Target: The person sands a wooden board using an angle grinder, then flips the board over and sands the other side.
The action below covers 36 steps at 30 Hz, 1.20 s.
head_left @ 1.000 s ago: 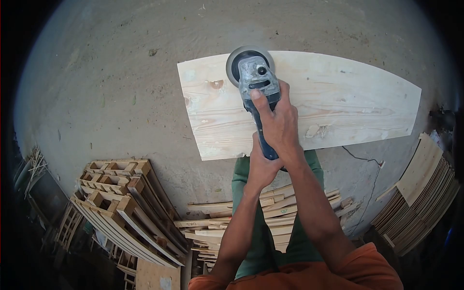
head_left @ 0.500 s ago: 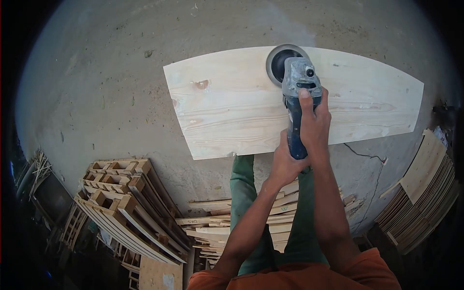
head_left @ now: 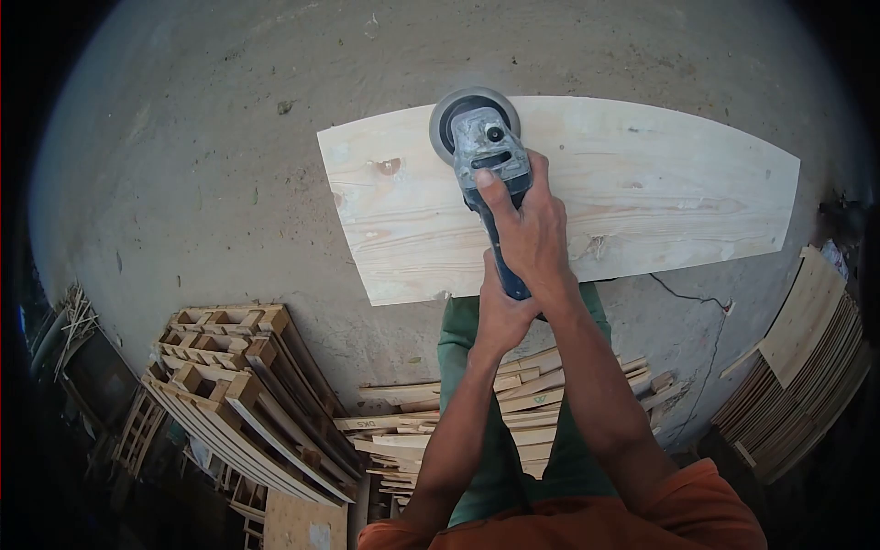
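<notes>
An angle grinder (head_left: 490, 151) with a round disc (head_left: 445, 119) rests over the far edge of a pale wooden panel (head_left: 669, 174). The panel has a curved far side and knots in its grain. My right hand (head_left: 532, 220) is closed around the grinder's body just behind the head, thumb on top. Lower down, my left hand (head_left: 501, 307) wraps the rear end of the handle. The disc's underside is hidden, and part of it overhangs the panel's edge.
Stacked wooden pallets (head_left: 247, 394) stand at the lower left. Loose planks (head_left: 394, 423) lie around my legs. At the right leans a stack of thin boards (head_left: 797, 376). A dark cord (head_left: 683, 293) crosses the concrete floor (head_left: 202, 137).
Both hands have moved the grinder left along the panel's far edge, and its body now tilts, head to the left. The panel lies almost where it was.
</notes>
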Each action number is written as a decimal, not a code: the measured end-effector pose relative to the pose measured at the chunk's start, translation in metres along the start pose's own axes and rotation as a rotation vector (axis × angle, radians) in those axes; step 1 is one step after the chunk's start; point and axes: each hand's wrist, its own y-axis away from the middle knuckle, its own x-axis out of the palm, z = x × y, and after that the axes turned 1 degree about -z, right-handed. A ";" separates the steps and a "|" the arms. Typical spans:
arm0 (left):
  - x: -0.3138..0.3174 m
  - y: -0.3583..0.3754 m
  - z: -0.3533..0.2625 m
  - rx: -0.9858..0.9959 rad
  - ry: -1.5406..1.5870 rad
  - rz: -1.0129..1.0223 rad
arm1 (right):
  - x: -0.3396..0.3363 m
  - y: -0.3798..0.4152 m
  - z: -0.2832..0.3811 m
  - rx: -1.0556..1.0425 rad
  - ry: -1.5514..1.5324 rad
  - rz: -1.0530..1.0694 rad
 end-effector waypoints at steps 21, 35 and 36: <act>0.089 0.004 0.005 -0.100 -0.041 0.082 | -0.087 -0.003 -0.048 0.079 -0.116 -0.111; 0.110 -0.002 0.001 -0.090 -0.011 0.109 | -0.110 -0.013 -0.052 0.091 -0.087 -0.098; 0.118 -0.001 0.001 -0.155 0.009 0.152 | -0.118 -0.012 -0.057 0.109 -0.083 -0.115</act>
